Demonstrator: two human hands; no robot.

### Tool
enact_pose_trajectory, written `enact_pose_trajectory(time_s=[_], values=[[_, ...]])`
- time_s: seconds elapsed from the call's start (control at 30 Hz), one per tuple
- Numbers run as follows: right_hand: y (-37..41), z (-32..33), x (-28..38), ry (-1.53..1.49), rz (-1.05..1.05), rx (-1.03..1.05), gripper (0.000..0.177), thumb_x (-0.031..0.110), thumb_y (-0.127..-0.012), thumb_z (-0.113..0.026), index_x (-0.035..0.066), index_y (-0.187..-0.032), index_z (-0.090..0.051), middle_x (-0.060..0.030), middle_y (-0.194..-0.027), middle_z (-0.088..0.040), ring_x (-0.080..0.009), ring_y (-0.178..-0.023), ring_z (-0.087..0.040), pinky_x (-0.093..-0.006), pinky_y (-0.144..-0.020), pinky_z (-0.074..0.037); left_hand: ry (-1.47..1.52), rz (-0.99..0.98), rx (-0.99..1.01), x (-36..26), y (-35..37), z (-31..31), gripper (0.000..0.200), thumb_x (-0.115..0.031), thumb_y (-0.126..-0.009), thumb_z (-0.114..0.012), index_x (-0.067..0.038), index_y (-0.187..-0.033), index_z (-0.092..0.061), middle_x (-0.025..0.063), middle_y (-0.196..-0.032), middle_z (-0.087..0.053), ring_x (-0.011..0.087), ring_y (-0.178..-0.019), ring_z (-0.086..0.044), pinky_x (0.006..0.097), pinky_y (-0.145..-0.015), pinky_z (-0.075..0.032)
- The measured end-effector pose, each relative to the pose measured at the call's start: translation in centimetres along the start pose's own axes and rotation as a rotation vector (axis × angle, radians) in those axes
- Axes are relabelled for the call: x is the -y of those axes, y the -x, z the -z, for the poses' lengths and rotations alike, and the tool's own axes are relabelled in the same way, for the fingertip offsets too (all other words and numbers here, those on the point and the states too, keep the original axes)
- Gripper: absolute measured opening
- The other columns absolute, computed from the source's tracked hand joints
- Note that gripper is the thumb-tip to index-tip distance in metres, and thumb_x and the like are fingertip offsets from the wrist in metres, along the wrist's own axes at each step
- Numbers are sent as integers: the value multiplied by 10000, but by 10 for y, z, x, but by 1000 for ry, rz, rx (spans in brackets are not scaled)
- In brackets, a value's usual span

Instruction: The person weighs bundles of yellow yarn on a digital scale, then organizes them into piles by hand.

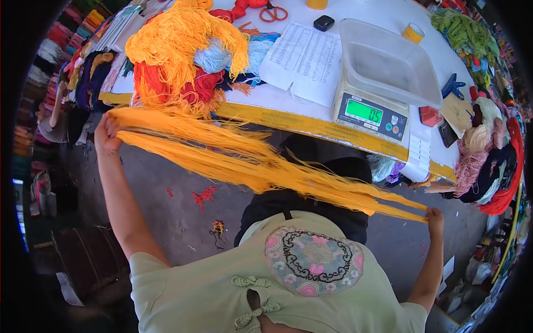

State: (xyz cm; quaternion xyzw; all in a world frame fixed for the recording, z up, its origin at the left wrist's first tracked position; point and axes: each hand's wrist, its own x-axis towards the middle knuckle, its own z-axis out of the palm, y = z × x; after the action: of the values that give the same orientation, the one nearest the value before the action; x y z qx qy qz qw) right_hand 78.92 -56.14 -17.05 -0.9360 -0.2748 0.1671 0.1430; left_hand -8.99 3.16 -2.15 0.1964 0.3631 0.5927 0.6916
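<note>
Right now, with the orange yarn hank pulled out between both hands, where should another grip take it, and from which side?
Probably mid-span on the orange yarn hank, where its two bands merge into one narrow bundle. Come from above, across the strands, closing around them. Near the left hand it splays into a loop; near the right hand it thins out.

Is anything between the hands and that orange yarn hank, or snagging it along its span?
Nothing visible. The left hand and right hand grip the ends of the orange yarn hank directly; it stretches free in front of the table edge. Fringe of the yarn pile hangs close near the left end; contact unclear.
</note>
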Motion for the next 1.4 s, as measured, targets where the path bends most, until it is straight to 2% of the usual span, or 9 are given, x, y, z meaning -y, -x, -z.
enact_pose_trajectory(time_s=[0.2, 0.37, 0.53, 0.73, 1.0, 1.07, 1.17, 1.23, 1.4], values=[[22, 30, 57, -714, -151, 212, 272, 296, -980, -579, 44, -899, -636, 7, -576, -451, -91, -473, -394, -243, -437, -319, 196, -139, 23, 29, 16, -17, 242, -206, -1022, -505, 26, -1092, -516, -33, -667, -379, 47, -492, -328, 202, -414, -261], [71, 101, 214, -1320, 537, 117, 234, 316, -1002, -553, 82, -1018, -541, 58, -613, -353, -41, -470, -309, -198, -403, -263, 33, -100, 421, 161, 59, -131, 404, -166, -1040, -453, 46, -1382, -420, -37, -664, -405, 28, -454, -310, 194, -393, -257], [93, 239, 331, -1684, 972, -23, 191, 202, -1033, -465, 84, -1010, -613, 26, -655, -415, -88, -575, -438, -333, -864, -483, -476, 116, 667, 311, 119, -201, 291, -300, -993, -538, -35, -1051, -643, 27, -765, -651, 31, -495, -447, 199, -451, -331], [67, 326, 507, -1056, 1658, -11, 217, 201, -999, -495, 38, -887, -583, -76, -894, -638, -206, -868, -625, -388, -810, -557, -877, 292, 875, 431, 154, -161, 238, -230, -1008, -529, -37, -953, -657, 32, -673, -643, 65, -509, -496, 218, -475, -376], [16, 381, 581, -1037, 1537, -316, 203, 165, -1016, -410, 26, -920, -523, -83, -853, -523, -188, -809, -560, -330, -764, -535, -717, 406, 525, 374, 153, -116, 255, -263, -1009, -545, -55, -921, -665, -11, -563, -542, 50, -472, -455, 207, -452, -316], [17, 342, 581, -839, 1298, -633, 209, 180, -1012, -430, 9, -945, -529, -107, -906, -567, -189, -844, -583, -325, -763, -543, -709, 352, 495, 359, 160, -121, 261, -273, -1009, -550, -54, -923, -663, -15, -562, -538, 44, -475, -454, 203, -450, -308], [-42, 280, 541, -630, 1313, -350, 237, 245, -1015, -462, 58, -1005, -609, -49, -941, -604, -142, -864, -565, -329, -968, -454, -690, 295, 484, 354, 164, -122, 270, -287, -1008, -552, -56, -927, -664, -16, -559, -536, 40, -456, -428, 202, -436, -292], [-13, 197, 519, -266, 956, -308, 216, 239, -974, -547, 43, -934, -627, -83, -787, -646, -206, -707, -614, -361, -798, -503, -683, 285, 504, 342, 168, -132, 276, -300, -1006, -557, -57, -930, -665, -16, -555, -536, 41, -443, -413, 202, -430, -285], [-10, 64, 419, 388, 1236, -472, 162, 185, -856, -669, 73, -934, -579, -118, -778, -621, -309, -719, -617, -416, -774, -419, -287, 313, 587, 285, 175, -172, 292, -284, -1008, -546, -14, -1080, -631, 29, -667, -604, 55, -450, -407, 201, -437, -296]])
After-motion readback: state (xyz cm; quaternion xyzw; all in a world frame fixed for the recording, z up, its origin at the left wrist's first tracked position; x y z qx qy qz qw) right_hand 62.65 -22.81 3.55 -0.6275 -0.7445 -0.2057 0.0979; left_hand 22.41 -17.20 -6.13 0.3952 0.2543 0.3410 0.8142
